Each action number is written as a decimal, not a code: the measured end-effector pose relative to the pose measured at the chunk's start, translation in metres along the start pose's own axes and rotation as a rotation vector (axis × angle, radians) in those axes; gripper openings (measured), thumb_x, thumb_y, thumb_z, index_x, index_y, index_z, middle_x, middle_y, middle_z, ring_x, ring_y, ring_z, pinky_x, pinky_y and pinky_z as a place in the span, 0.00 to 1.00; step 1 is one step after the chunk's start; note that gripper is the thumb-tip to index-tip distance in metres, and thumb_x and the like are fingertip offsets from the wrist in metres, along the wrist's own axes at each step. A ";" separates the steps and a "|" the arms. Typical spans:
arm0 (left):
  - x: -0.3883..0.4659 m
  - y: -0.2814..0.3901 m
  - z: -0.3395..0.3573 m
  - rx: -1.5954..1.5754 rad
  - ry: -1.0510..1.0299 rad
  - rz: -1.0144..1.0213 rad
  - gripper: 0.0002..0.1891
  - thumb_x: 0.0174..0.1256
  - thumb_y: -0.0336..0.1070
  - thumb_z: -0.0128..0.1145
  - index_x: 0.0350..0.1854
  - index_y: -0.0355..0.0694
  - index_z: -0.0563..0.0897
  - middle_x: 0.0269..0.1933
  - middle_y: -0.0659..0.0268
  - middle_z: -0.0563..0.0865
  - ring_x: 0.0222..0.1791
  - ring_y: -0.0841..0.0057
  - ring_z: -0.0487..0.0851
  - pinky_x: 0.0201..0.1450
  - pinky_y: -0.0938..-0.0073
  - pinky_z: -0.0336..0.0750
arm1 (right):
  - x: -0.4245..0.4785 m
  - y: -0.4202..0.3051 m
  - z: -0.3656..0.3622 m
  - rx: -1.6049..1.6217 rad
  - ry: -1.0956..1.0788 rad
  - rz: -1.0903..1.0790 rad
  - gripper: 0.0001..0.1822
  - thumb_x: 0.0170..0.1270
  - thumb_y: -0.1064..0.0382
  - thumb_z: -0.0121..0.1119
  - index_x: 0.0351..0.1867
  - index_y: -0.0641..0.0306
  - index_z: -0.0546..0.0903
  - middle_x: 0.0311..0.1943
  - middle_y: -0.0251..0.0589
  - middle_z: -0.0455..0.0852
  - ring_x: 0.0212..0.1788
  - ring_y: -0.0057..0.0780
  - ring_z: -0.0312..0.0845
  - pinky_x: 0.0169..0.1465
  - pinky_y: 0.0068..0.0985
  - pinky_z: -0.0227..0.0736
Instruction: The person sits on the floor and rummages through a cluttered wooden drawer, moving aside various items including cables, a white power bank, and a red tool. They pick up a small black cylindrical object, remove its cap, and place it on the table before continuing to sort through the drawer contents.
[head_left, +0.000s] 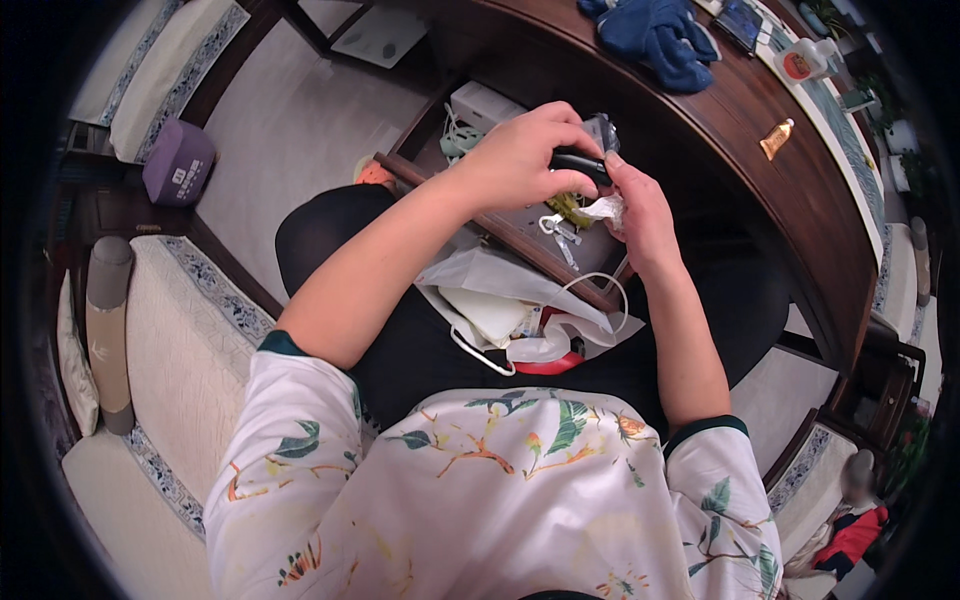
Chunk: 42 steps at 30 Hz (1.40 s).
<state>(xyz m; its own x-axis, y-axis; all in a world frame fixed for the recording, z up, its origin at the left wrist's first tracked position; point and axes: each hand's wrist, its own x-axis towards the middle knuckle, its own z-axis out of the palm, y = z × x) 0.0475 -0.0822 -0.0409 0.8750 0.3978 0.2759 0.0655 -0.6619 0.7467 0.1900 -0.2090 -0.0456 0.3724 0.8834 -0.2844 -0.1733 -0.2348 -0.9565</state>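
Note:
My left hand (529, 157) grips one end of a small black object (581, 163), whose kind I cannot tell. My right hand (643, 214) pinches its other end with the thumb and also holds a crumpled white tissue or wrapper (604, 211). Both hands are above an open wooden drawer (517, 244). Inside it lie a white box (486, 105), a pale green item with a white cord (459, 141), a yellow-green bundle (564, 204) and small clear packets (566, 244). A white bag (480, 264) with several things in it rests on my lap, against the drawer front.
The dark wooden table (739, 127) curves above the drawer. On it are a blue cloth (660, 41), a small gold tube (777, 139), a white bottle (804, 61) and a phone (740, 24). A purple box (178, 162) stands by the cushioned seat (187, 315) at the left.

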 end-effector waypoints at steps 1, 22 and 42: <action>0.002 0.000 -0.002 -0.085 0.016 -0.054 0.17 0.59 0.39 0.67 0.49 0.39 0.84 0.46 0.66 0.78 0.43 0.76 0.81 0.45 0.78 0.74 | 0.002 0.001 -0.003 -0.051 0.017 -0.076 0.20 0.72 0.46 0.50 0.30 0.57 0.79 0.21 0.24 0.75 0.18 0.11 0.62 0.20 0.15 0.50; 0.015 -0.016 -0.017 -0.780 0.274 -0.322 0.22 0.65 0.27 0.61 0.60 0.35 0.73 0.44 0.68 0.84 0.39 0.84 0.78 0.45 0.82 0.73 | 0.039 -0.021 -0.090 0.603 0.436 -0.101 0.19 0.74 0.44 0.48 0.35 0.57 0.74 0.20 0.30 0.71 0.13 0.15 0.55 0.17 0.18 0.45; 0.044 -0.032 -0.024 -0.858 0.485 -0.341 0.19 0.68 0.28 0.58 0.59 0.35 0.72 0.47 0.65 0.85 0.41 0.83 0.82 0.46 0.79 0.81 | 0.035 -0.019 -0.094 0.334 0.474 -0.042 0.21 0.70 0.44 0.57 0.39 0.62 0.83 0.19 0.25 0.71 0.16 0.13 0.57 0.19 0.17 0.45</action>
<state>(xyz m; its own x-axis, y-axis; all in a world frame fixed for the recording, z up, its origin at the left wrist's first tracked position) 0.0723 -0.0279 -0.0383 0.5753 0.8169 0.0412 -0.2558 0.1319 0.9577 0.2926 -0.2116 -0.0433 0.7392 0.5931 -0.3190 -0.3995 0.0049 -0.9167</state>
